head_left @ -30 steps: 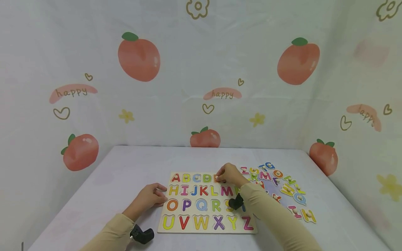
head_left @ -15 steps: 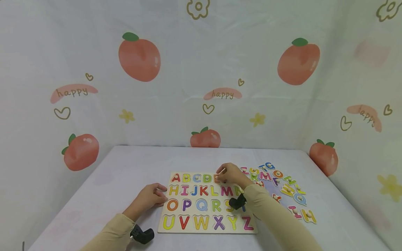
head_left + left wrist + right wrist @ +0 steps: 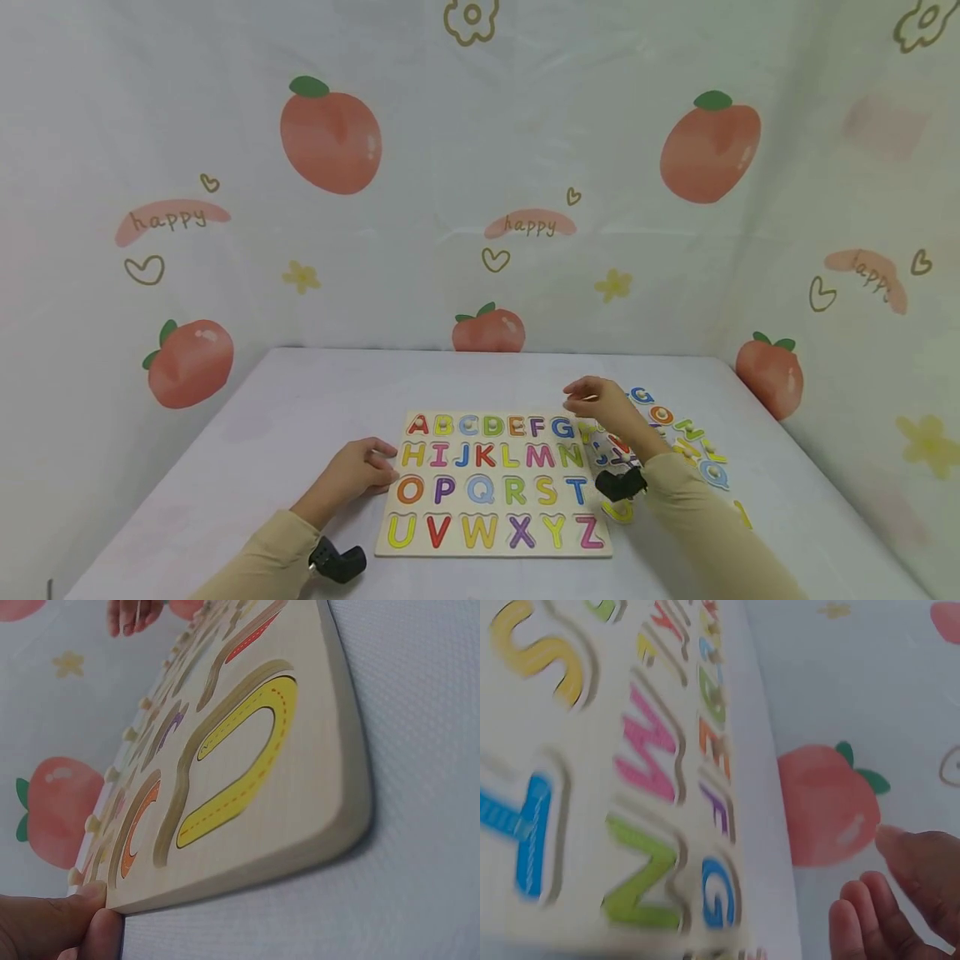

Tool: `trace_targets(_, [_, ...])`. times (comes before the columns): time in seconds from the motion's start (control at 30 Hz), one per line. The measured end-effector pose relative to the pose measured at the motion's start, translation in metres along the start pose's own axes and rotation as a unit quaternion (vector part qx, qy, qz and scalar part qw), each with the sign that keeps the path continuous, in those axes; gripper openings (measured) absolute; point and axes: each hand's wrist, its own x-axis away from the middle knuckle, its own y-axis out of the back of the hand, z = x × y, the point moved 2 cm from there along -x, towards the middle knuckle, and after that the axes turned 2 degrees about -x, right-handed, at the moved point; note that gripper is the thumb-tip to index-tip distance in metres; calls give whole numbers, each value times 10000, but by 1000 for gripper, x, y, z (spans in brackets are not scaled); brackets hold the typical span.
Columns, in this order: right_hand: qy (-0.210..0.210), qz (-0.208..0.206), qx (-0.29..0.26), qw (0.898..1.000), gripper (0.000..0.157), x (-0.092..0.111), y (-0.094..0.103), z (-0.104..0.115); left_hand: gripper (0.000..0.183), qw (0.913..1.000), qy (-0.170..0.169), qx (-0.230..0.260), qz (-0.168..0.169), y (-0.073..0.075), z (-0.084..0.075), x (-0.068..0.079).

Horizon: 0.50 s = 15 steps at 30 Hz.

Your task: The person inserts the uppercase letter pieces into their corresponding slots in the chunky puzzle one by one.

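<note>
A wooden alphabet puzzle board lies on the table. Its A to D slots carry knobbed letters, and an orange letter E sits in the E slot. My left hand holds the board's left edge; in the left wrist view, the fingertips pinch the rim near its corner. Above and beyond the upper right corner hovers my right hand, thumb and fingers apart with nothing between them. The right wrist view shows the F slot and G slot without knobs.
Loose knobbed letters lie right of the board, among them a blue G, an orange O and a light blue Q. My right forearm covers several others. A patterned cloth stands behind the table.
My right hand has let go of the letter E and moved right, off the board and towards the loose letters. The left hand has stayed at the board's edge.
</note>
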Motion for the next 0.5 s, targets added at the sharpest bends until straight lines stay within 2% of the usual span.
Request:
trace_targets(0.27, [-280,-353,172,9988,34,23,29,-30,38,10000,-24,-23,26,0,-2,2])
trace_targets(0.5, [-514,-424,171,9976,32,40,40,-49,38,10000,-74,-41,25,0,0,0])
